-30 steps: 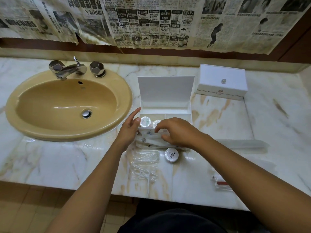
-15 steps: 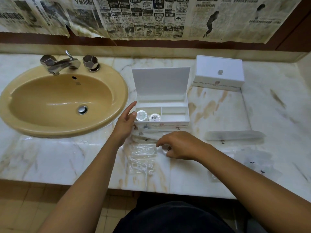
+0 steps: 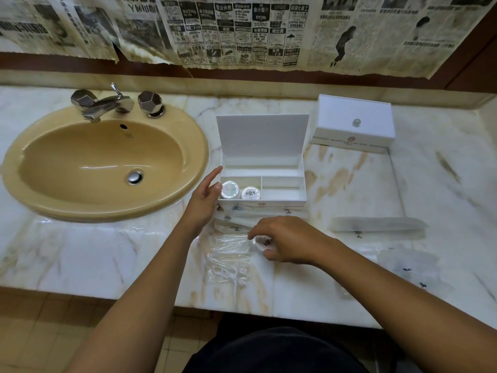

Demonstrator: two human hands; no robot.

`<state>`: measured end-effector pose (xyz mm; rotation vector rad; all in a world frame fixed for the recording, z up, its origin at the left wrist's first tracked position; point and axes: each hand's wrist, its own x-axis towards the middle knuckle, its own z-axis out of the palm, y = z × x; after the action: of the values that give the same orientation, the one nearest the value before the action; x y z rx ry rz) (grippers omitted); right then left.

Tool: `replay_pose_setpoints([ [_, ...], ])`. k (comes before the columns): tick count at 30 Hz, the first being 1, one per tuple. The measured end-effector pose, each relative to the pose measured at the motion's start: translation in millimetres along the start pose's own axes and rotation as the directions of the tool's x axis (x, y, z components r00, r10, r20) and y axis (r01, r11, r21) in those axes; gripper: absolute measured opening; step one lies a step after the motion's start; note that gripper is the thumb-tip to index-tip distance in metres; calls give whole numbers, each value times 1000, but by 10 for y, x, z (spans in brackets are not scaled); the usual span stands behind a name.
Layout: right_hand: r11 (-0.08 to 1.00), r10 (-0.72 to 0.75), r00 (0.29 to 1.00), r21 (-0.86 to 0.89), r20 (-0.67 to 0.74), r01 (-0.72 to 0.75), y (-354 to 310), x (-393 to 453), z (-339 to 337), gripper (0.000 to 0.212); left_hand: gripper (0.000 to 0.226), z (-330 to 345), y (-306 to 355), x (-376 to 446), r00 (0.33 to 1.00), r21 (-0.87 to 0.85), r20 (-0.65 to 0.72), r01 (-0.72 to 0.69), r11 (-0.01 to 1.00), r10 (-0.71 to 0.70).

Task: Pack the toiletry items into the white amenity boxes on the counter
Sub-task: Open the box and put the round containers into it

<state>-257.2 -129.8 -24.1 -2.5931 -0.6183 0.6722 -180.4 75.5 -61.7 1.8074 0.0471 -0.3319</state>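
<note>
open box [image 3: 282, 204] holds two soaps [image 3: 239, 191]

glossy marble counter [image 3: 80, 254], chrome tap [image 3: 107, 103]

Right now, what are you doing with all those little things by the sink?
A person is packing toiletries into an open white box on the marble counter. Two small round packets already sit in its front left compartment. The left hand rests open against the box's left side, while the right hand curls round another round packet lying just in front. A second white box sits closed behind.
</note>
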Motion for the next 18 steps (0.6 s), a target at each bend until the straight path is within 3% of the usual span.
replay_pose_setpoints([
  [5,996,-6,991,85,-137,17,-114,94,-259,37,38,-17,-21,14,1000,-5,1,-5,1000,5],
  [11,990,119,927,119,-355,-82,-83,393,-530,34,38,-30,-58,39,1000,-29,8,-7,1000,7],
  [18,984,161,930,-14,-331,-176,-51,716,-556,26,39,-24,-68,55,1000,-56,9,-9,998,10],
])
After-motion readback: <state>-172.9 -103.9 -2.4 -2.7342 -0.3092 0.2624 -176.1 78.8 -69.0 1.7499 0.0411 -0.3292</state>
